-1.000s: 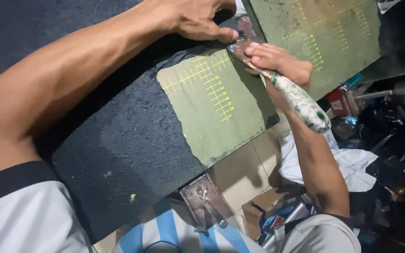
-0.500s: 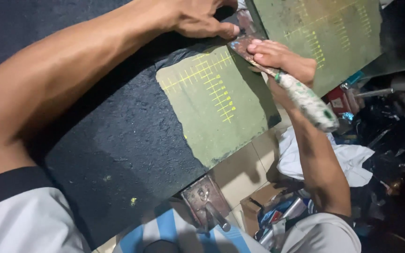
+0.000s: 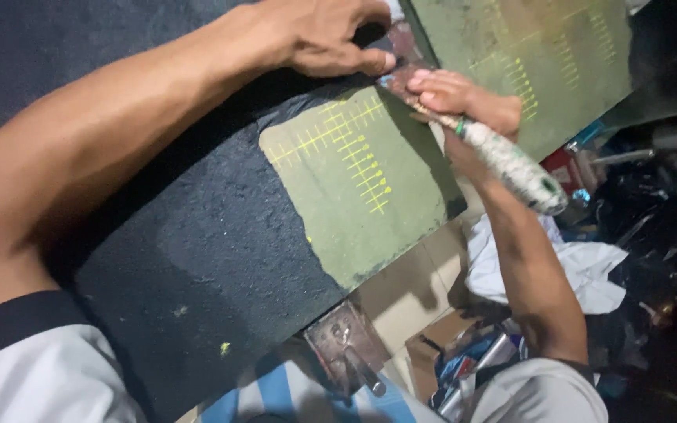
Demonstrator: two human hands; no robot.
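Two hands meet at 12 o'clock. The left hand [image 3: 323, 39] presses flat with bent fingers on the dark rough sheet [image 3: 197, 258], gripping nothing. Just right, the right hand [image 3: 464, 102] is closed round a wrapped-handle knife [image 3: 503, 160], blade by the left fingertips. A slip could cut them. The green mat [image 3: 362, 204] ends at 5 o'clock; clutter fills 3 o'clock.

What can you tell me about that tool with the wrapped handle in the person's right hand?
The knife-like tool has a handle wound in whitish, green-flecked tape with a dark butt end, pointing down-right. The right hand grips its front part; the short blade tip rests on the dark sheet near the left hand's fingertips.
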